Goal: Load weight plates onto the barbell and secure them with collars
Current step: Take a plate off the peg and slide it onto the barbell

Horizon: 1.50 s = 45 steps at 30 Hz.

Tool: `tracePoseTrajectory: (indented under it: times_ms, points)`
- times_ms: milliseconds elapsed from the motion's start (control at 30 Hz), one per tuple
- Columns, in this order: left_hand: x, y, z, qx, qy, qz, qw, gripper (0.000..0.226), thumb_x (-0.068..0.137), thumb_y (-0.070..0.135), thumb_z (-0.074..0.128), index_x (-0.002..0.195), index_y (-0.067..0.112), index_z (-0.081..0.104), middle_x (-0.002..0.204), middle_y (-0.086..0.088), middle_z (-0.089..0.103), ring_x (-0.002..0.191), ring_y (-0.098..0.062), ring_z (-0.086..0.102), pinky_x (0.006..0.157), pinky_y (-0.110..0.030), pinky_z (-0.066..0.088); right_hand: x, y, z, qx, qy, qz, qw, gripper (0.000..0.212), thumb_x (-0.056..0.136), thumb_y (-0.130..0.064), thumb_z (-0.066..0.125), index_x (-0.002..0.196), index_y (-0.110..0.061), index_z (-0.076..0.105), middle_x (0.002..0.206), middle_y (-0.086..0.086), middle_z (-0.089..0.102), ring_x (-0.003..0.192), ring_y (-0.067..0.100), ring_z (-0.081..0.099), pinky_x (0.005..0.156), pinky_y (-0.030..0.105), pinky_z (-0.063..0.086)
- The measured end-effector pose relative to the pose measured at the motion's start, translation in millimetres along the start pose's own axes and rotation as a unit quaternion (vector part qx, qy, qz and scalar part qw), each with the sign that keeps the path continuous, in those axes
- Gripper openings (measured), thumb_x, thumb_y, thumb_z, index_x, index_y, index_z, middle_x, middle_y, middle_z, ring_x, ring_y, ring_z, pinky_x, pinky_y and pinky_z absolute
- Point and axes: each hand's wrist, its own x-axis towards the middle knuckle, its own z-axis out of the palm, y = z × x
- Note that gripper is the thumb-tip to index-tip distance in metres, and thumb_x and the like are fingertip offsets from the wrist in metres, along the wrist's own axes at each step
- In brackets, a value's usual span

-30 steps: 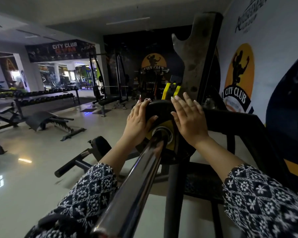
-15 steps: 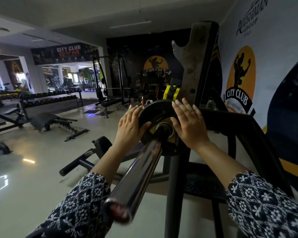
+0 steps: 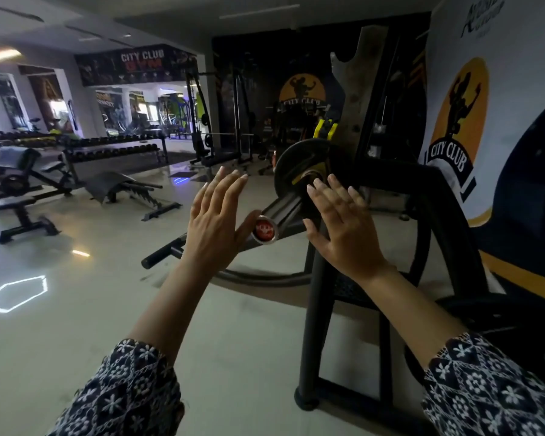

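A black weight plate [image 3: 299, 165] with yellow markings sits on the barbell sleeve [image 3: 280, 212], pushed far in beside the rack upright. The sleeve's end points toward me and carries a round red cap [image 3: 265, 231]. My left hand [image 3: 216, 215] hovers open on the left of the sleeve end, fingers spread, its thumb close to the cap. My right hand [image 3: 340, 221] is open on the right of the sleeve, fingers spread, short of the plate. Neither hand holds anything. No collar is visible.
The black rack frame [image 3: 315, 309] stands directly ahead and to the right, against a wall with a City Club logo [image 3: 453, 143]. Benches [image 3: 29, 202] and a dumbbell rack [image 3: 114, 149] stand on the pale floor to the left. A padded bar [image 3: 164, 256] juts out low near my left hand.
Both hands have come off the plate and drawn back toward me with fingers spread. I have stepped back, so the sleeve's red end cap now shows.
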Motion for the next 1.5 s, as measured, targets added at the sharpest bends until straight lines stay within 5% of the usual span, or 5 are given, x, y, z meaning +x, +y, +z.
tracePoseTrajectory:
  times_ms: [433,833,1033,1200,1500]
  points:
    - [-55.2,129.6,6.1,-0.028,-0.089,0.041,0.995,0.057,0.092,0.048,0.034,0.134,0.011,0.033,0.139,-0.015,0.045,0.135,-0.023,0.023,0.112,-0.039,0.016,-82.4,12.9,-96.3,0.005,-0.052,0.057,0.997,0.048,0.091,-0.029,0.051,0.133,-0.009,0.04,0.135,0.014,0.051,0.132,0.026,0.036,0.11,0.044,0.028]
    - [-51.1,319.6,192.1,-0.14,-0.217,0.05,0.965,0.057,0.091,0.046,0.034,0.138,0.014,0.033,0.144,-0.01,0.039,0.138,-0.016,0.014,0.114,-0.037,0.008,-243.9,194.6,-159.0,-0.036,-0.206,0.174,0.962,0.047,0.087,-0.025,0.052,0.13,-0.008,0.045,0.133,0.014,0.053,0.13,0.028,0.04,0.107,0.046,0.031]
    - [-63.1,399.1,302.2,-0.187,-0.314,0.003,0.931,0.058,0.092,0.045,0.034,0.14,0.012,0.032,0.147,-0.009,0.034,0.141,-0.02,0.017,0.112,-0.033,0.005,-326.5,287.9,-157.2,-0.02,-0.327,0.269,0.906,0.044,0.087,-0.025,0.052,0.125,-0.004,0.052,0.125,0.016,0.058,0.122,0.032,0.05,0.105,0.043,0.033]
    - [-94.1,432.7,375.6,-0.189,-0.447,-0.049,0.873,0.053,0.095,0.042,0.039,0.14,0.016,0.029,0.146,-0.008,0.035,0.137,-0.022,0.026,0.112,-0.035,0.015,-389.1,324.0,-141.2,0.012,-0.421,0.364,0.831,0.036,0.077,-0.019,0.071,0.106,-0.003,0.057,0.105,0.016,0.059,0.097,0.034,0.057,0.08,0.042,0.048]
    - [-109.4,465.4,429.3,-0.175,-0.557,-0.074,0.808,0.064,0.086,0.035,0.059,0.137,0.009,0.03,0.139,-0.011,0.034,0.128,-0.027,0.033,0.106,-0.039,0.03,-438.1,351.5,-120.9,0.084,-0.521,0.434,0.73,0.054,0.083,-0.025,0.067,0.128,-0.008,0.042,0.131,0.011,0.041,0.121,0.027,0.04,0.097,0.034,0.037]
